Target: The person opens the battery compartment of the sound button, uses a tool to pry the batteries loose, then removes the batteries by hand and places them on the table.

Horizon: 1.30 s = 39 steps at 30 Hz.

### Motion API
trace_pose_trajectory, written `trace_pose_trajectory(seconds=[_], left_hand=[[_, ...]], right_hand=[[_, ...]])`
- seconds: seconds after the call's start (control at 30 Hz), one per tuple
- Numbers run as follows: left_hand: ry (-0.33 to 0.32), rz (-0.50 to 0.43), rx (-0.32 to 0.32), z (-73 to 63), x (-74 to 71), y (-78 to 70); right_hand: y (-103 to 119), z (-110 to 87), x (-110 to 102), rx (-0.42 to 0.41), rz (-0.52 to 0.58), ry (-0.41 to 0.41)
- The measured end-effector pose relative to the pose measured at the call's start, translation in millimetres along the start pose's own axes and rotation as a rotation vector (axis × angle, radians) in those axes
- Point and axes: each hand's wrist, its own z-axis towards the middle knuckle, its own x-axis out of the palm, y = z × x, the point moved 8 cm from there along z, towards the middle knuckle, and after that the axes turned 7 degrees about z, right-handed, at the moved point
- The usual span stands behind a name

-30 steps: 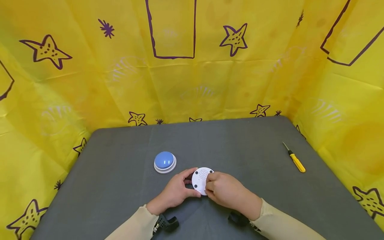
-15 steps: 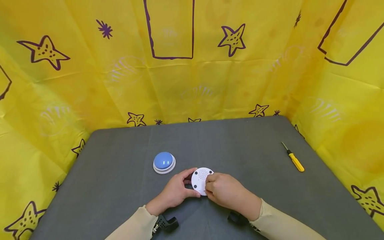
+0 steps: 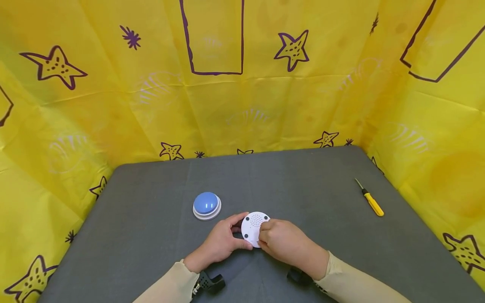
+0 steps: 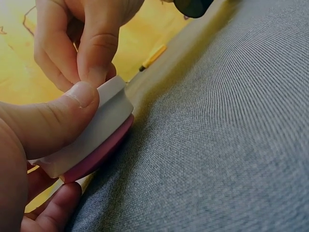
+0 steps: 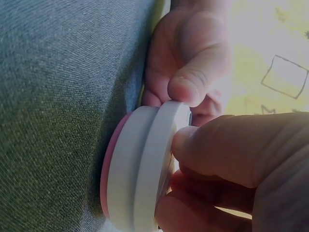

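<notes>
Face down between the hands is a round push button (image 3: 250, 231) with a white base and a pink dome. Its underside shows dark round feet and a patch of small holes. My left hand (image 3: 223, 240) grips the base at its left side; in the left wrist view the thumb (image 4: 58, 116) lies on the white base (image 4: 104, 113), other fingers by the pink dome (image 4: 99, 157). Curled fingers of my right hand (image 3: 282, 242) work at the right part of the underside. In the right wrist view its thumb (image 5: 217, 147) presses there; I cannot tell whether they pinch something small.
A second push button (image 3: 206, 204), with a blue dome on a white base, stands upright behind the left hand. Toward the right edge of the dark grey table (image 3: 159, 185) lies a yellow-handled screwdriver (image 3: 373, 204). Yellow patterned cloth (image 3: 227, 109) hangs around the back and sides.
Both hands keep their hold and place on the push button. The head view has shifted very slightly.
</notes>
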Motion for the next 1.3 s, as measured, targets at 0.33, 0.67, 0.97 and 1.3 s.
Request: trace_pose_trajectory(seconds=[0.33,0.67,0.97,1.3], left_hand=[[-0.006,0.0,0.037,0.3,-0.6,-2.2],[0.001,-0.003,0.047,-0.9,-0.5,-1.5],[0.013,-0.007,0.021,1.4,1.9,0.8],[0.004,0.009,0.017,0.6,2.0,1.3]], right_hand=[[2.9,-1.6,0.5,-0.009,-0.024,-0.045],[3.6,-2.1,1.8,-0.035,-0.033,-0.094],[-1.6,-2.8,-1.9,-0.007,0.005,-0.059],[4.9,-1.5,-1.5,0.027,-0.062,-0.023]])
